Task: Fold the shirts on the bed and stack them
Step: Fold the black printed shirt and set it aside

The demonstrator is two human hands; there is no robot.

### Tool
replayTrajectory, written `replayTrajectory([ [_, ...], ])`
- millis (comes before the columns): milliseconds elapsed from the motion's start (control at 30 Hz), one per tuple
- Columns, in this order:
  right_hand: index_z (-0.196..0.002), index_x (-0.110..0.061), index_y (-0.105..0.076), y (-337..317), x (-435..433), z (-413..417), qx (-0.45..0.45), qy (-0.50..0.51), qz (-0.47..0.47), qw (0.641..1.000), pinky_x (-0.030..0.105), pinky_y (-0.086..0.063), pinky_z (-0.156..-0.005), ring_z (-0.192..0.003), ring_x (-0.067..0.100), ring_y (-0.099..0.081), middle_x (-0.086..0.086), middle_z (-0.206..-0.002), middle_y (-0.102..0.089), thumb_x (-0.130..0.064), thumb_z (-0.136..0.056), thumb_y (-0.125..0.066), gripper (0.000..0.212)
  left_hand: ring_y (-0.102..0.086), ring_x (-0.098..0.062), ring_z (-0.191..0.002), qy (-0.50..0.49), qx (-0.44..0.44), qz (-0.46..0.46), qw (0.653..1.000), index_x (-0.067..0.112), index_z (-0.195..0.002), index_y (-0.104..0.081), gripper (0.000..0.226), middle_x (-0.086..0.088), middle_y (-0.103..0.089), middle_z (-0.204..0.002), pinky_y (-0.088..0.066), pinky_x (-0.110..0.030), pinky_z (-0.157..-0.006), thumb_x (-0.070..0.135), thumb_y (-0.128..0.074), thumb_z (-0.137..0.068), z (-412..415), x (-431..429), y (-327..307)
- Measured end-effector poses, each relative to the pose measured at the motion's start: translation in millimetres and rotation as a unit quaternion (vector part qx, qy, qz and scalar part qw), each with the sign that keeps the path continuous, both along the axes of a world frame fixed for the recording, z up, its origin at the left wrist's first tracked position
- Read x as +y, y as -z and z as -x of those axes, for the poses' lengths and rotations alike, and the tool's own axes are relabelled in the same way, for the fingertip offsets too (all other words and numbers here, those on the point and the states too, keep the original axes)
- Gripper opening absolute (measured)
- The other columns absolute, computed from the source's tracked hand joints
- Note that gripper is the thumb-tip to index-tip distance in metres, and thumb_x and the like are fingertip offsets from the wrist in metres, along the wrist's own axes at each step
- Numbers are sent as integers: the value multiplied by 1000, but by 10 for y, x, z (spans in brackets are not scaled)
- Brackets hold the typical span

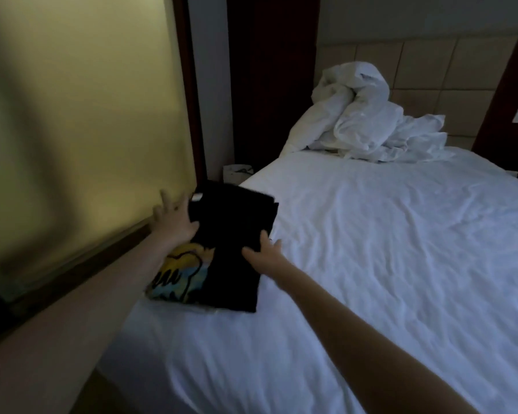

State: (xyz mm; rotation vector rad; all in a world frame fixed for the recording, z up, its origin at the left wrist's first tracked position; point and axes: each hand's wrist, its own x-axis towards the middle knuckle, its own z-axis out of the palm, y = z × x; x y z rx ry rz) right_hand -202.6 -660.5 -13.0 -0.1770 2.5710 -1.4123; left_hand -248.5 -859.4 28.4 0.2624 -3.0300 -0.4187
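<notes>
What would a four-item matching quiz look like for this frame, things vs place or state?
Things:
1. black shirt
2. printed shirt
3. duvet
4. left hand

Place or state:
A. crumpled in a heap at the head of the bed
B. folded, on top of the stack
C. at the wall-side edge of the stack, fingers spread
D. bottom of the stack, yellow and blue print showing

Pairs: 1-B, 2-D, 3-A, 4-C
</notes>
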Motion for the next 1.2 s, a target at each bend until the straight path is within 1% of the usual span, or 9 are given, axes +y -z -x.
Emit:
replayTrajectory([
  [167,-149,-38,-1,649,-373,-127,97,-22,-204,974,47,6,-114,-144,31,11,1,-156,18,-58,-95,-18,59,-10,-34,-144,40,-25,82,995,37,-150,0,57,-4,-2,-160,-21,-53,-110,53,-18,-98,-270,-74,1064],
  [233,-147,-39,4,964,-432,-234,119,-41,-242,962,42,8,-114,-144,29,11,0,-153,22,-75,-77,11,79,-25,-37,-140,38,-20,107,993,35,-149,-18,61,-7,-22,-156,-28,-58,-104,56,-8,-93,-431,-25,1389],
  [300,-147,-39,8,1097,-443,-233,130,-23,-251,959,38,9,-114,-145,29,8,2,-155,20,-74,-54,28,101,-27,-36,-139,24,-20,106,994,36,-148,-23,73,-5,-26,-155,-28,-57,-102,58,2,-83,-407,-59,1447],
  [467,-146,-42,9,1040,-435,-257,138,-19,-244,960,37,9,-114,-145,29,7,2,-157,17,-70,-53,25,98,-4,-30,-145,34,-31,128,991,42,-148,1,56,2,-1,-160,-14,-53,-112,55,-3,-95,-330,-54,1380],
  [567,-144,-48,7,1024,-416,-295,141,-27,-231,962,38,12,-114,-144,27,10,0,-156,18,-77,-58,13,91,-22,-30,-140,68,-103,95,988,41,-146,-21,50,3,-22,-155,-15,-54,-109,52,-23,-97,-128,-133,1039],
  [667,-142,-52,7,1007,-416,-282,152,-26,-248,956,40,12,-114,-144,28,11,1,-157,17,-81,-58,6,89,-36,-28,-131,125,-62,97,985,38,-133,-48,42,-1,-40,-144,-21,-49,-106,49,-30,-96,253,-101,570],
  [733,-142,-52,8,1023,-416,-264,154,-29,-254,954,40,12,-114,-144,28,11,0,-156,17,-80,-58,6,88,-18,-30,-141,144,-27,47,988,44,-140,-35,45,0,-20,-156,-15,-53,-110,53,-24,-97,514,61,504],
  [833,-143,-51,6,1051,-404,-240,152,-31,-258,954,40,12,-113,-144,28,11,0,-156,18,-84,-59,7,90,9,-37,-144,140,-81,36,986,54,-144,-5,52,4,9,-159,3,-62,-111,65,-11,-93,695,388,838],
  [1200,-145,-47,0,1146,-404,-190,167,-28,-257,951,43,10,-114,-144,26,12,-2,-157,16,-76,-67,0,83,2,-34,-145,108,-58,57,991,54,-144,-1,50,2,-1,-160,1,-59,-112,60,-13,-96,735,471,1236],
])
